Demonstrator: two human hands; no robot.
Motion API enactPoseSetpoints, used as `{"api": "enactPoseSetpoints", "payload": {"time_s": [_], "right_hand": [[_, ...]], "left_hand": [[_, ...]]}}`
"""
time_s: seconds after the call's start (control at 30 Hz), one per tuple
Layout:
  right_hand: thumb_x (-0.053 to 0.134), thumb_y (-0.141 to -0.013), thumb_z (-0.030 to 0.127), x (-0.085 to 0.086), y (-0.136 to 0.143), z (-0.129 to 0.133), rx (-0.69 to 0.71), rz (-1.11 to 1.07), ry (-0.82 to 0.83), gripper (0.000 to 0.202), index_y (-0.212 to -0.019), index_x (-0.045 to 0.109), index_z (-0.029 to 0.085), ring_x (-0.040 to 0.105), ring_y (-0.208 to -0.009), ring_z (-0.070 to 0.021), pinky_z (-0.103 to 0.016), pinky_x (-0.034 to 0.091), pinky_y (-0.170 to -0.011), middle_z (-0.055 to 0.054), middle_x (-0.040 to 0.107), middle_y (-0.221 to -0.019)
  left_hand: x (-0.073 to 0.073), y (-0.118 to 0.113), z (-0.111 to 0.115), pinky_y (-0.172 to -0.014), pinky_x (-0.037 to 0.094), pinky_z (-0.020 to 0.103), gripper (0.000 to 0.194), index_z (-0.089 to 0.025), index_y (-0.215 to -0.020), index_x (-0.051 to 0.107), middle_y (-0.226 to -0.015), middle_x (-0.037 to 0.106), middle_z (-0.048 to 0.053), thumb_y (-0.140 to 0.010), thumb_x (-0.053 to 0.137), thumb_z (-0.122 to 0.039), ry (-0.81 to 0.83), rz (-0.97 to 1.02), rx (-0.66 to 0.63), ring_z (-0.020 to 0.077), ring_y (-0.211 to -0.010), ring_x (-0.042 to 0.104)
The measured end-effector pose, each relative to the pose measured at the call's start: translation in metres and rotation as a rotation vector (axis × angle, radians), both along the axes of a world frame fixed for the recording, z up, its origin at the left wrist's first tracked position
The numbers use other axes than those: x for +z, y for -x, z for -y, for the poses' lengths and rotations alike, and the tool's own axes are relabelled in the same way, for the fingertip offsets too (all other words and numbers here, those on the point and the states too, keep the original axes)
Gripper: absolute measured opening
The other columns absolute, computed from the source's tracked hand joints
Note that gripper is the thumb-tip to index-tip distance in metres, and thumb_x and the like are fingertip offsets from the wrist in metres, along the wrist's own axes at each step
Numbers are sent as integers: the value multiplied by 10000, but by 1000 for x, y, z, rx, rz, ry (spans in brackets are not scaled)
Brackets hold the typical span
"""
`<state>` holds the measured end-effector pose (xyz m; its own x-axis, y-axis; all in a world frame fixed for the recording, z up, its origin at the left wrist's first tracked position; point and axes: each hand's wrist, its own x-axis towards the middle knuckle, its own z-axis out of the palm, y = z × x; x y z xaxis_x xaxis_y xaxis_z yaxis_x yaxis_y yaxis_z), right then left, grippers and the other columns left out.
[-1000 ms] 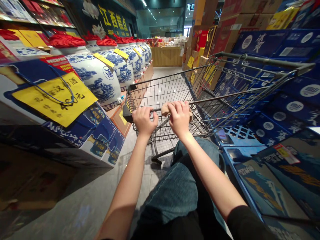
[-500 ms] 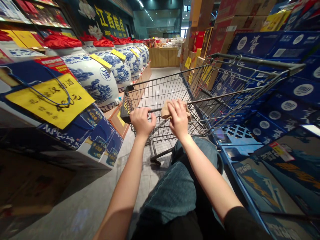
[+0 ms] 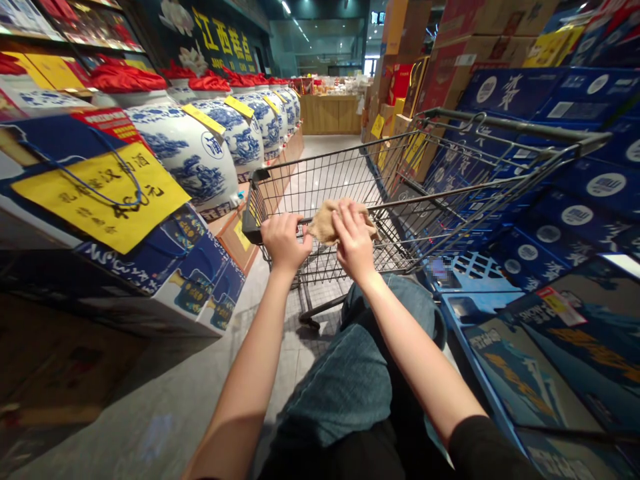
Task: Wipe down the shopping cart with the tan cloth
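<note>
A dark wire shopping cart (image 3: 320,180) stands crosswise in front of my knees. My left hand (image 3: 285,243) is wrapped round the cart's top rail near its left corner. My right hand (image 3: 355,243) presses a crumpled tan cloth (image 3: 325,223) over the same rail, a little to the right. The cloth drapes over the rail, and its left edge reaches close to my left thumb. Part of the cloth lies hidden under my right fingers.
Large blue-and-white jars (image 3: 190,157) with red cloth tops line the left side. Nearer stands a gift box with a yellow price sign (image 3: 105,197). Stacked blue cartons (image 3: 575,213) and a blue pallet (image 3: 475,267) flank the right. A wooden counter (image 3: 330,115) is at the back.
My right hand has shifted slightly left along the rail with the cloth, which now spreads further toward my left hand. The left hand keeps its hold on the rail.
</note>
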<state>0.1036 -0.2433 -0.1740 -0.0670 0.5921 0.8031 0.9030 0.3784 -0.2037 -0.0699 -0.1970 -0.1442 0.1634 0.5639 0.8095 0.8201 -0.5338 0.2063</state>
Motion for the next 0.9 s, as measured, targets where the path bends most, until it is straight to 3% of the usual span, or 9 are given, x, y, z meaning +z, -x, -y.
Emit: {"api": "enactPoseSetpoints", "payload": {"time_s": [0.1,0.33,0.43,0.57,0.77,0.9], "right_hand": [[382,-884,39,2,6,2,121,91,35,625,-1463,575,175,328,-1573,-212,-509,291,-1296,-127,510,-1587],[390,-796,34,-6,-12,-8,-122,-217,-116,795,-1581,410,157,171,-1621,-273,-644,238,-1285,-147,396,-1658],[398,-832,43,-10,0,-4,-13,-104,-85,741,-1565,436,141,144,-1627,-256,-600,241,-1300,-141,404,-1655],[388,-889,47,-8,5,-2,120,62,-43,643,-1501,531,186,230,-1608,-203,-516,276,-1306,-93,494,-1605],[384,-823,10,-9,-11,-10,-66,-138,-218,758,-1562,439,167,151,-1626,-231,-592,244,-1303,-98,384,-1671],[399,-868,28,-13,5,-4,45,-2,-135,686,-1534,483,168,140,-1628,-231,-566,253,-1302,-107,423,-1650]], "left_hand": [[1,1,1,-864,369,459,127,-233,-904,640,-860,679,88,-826,551,-280,11,-12,-1,304,-930,598],[2,0,4,-892,375,454,147,-222,-924,643,-875,685,77,-857,533,-291,31,-11,-15,293,-942,604],[2,-1,4,-908,380,462,154,-220,-927,647,-885,690,77,-836,538,-279,50,-7,1,299,-954,605],[3,-1,5,-915,384,467,163,-215,-933,652,-905,699,86,-832,539,-272,61,-23,5,304,-962,609],[4,-1,7,-908,393,454,175,-214,-952,663,-899,702,80,-848,532,-265,56,-41,18,292,-956,616],[4,-2,7,-907,399,455,168,-215,-937,664,-903,704,84,-831,539,-251,53,-35,26,294,-954,617]]}}
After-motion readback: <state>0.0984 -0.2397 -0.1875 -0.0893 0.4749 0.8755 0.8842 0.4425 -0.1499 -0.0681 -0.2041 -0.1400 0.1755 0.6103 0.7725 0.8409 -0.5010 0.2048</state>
